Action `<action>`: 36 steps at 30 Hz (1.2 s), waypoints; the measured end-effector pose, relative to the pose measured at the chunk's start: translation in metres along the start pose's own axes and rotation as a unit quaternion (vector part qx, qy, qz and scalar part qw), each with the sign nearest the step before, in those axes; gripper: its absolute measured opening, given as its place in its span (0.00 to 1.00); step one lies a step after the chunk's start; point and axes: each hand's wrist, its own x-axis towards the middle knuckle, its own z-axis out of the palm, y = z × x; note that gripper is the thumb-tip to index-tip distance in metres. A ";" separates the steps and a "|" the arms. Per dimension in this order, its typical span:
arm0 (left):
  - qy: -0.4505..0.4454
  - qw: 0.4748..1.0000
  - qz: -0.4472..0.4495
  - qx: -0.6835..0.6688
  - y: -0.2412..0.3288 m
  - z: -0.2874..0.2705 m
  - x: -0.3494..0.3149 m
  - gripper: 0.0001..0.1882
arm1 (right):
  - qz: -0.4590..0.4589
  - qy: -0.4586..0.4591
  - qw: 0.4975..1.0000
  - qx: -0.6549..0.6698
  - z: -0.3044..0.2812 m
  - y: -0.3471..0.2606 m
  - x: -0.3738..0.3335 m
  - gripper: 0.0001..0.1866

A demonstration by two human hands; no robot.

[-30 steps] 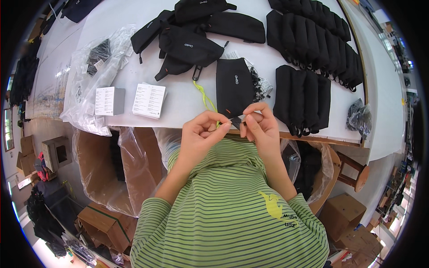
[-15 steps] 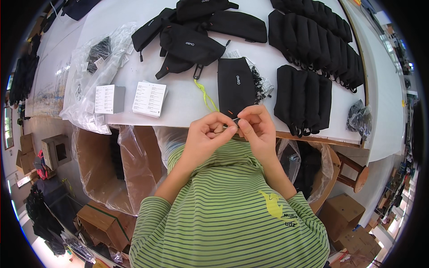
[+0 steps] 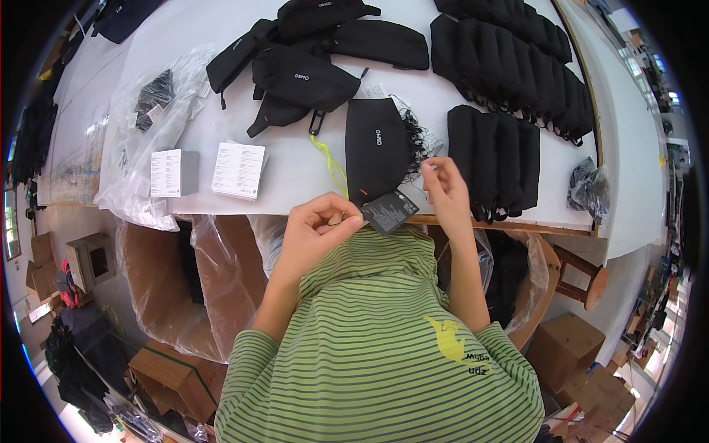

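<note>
At the table's front edge my left hand [image 3: 322, 226] is closed, thumb and finger pinched at the left end of a black hang tag [image 3: 390, 212] with pale print. That tag lies over the near end of a flat black pouch [image 3: 377, 144]. My right hand [image 3: 447, 193] is raised to the right of the pouch, fingers curled together beside a bundle of thin black strings [image 3: 415, 148]; what they grip, if anything, is too small to make out. A yellow-green cord [image 3: 330, 164] runs from a black pull loop [image 3: 317, 122] down toward my left hand.
Black pouches [image 3: 303, 77] lie heaped at the back. Rows of black pouches [image 3: 495, 159] stand at right. Two stacks of white cards [image 3: 238, 171] and clear plastic bags [image 3: 133, 159] are at left. Plastic-lined cartons [image 3: 166, 280] stand below the table edge.
My hands were together at the pouch's near end; now they are apart, the right one moved up and right to the strings. The black tag now shows beside my left fingers.
</note>
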 end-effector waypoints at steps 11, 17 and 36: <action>0.132 0.957 0.081 0.246 -0.034 -0.020 0.028 0.12 | -0.003 -0.066 0.989 -0.130 0.011 0.012 0.002 0.11; 0.101 0.942 0.015 0.319 -0.038 -0.018 0.051 0.18 | 0.013 -0.152 0.968 -0.199 0.021 0.012 -0.010 0.12; -0.092 0.882 0.271 0.375 0.014 0.030 0.028 0.18 | 0.081 -0.211 0.972 0.063 -0.018 -0.024 -0.025 0.35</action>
